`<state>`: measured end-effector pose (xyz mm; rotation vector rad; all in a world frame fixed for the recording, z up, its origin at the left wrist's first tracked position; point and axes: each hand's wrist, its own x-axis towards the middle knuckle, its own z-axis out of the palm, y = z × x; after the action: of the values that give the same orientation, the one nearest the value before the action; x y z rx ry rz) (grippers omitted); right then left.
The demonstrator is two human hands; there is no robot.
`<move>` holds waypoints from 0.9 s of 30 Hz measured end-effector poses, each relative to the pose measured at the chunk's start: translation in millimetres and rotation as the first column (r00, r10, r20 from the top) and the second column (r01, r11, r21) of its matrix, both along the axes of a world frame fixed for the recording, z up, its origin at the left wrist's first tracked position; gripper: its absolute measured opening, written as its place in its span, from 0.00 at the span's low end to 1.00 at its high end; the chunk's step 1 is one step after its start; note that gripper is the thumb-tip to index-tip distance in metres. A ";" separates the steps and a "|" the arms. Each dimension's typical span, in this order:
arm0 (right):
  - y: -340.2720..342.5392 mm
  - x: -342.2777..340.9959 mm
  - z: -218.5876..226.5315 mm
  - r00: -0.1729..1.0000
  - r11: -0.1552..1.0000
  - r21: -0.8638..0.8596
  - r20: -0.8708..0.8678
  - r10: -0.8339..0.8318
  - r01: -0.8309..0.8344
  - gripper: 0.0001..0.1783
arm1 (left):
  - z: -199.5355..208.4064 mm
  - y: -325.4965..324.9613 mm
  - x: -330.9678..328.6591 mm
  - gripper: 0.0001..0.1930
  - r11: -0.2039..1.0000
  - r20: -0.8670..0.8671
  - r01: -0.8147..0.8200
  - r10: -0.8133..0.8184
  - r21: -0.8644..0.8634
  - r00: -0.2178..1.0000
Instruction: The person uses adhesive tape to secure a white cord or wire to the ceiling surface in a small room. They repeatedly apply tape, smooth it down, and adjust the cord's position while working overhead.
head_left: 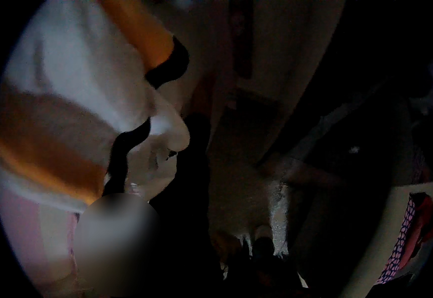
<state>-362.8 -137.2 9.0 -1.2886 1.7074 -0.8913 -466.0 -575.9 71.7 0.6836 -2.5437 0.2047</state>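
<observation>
Neither my left hand nor my right hand can be made out in this very dark view. A large striped cloth point(72, 59) in white, brown and orange fills the left side. It bulges and folds, and black wavy trim point(119, 154) runs along its edge. Beside that trim, a pale rounded fold point(169, 131) catches the light. Below the cloth, a smooth oval patch is blurred out and hides whatever lies there. A dim brownish shape point(301, 171) crosses right of the middle; I cannot tell what it is.
A dull brown floor point(236, 188) runs through the middle, with a bright streak point(278, 213) on it. Dark shapes stand at the bottom centre. At the far right, pink patterned cloth point(399, 243) and red cloth point(419, 228) lie by a pale surface point(375, 248).
</observation>
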 end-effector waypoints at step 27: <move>38.2 95.4 81.7 0.999 0.967 -0.252 0.020 -0.026 0.030 0.11 | 23.6 149.0 285.6 0.25 0.997 0.562 0.077 -0.061 -0.005 0.825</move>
<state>-267.4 -99.1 90.7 -1.4197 1.6415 -1.1624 -180.4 -426.8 95.3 0.5779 -3.1160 0.4779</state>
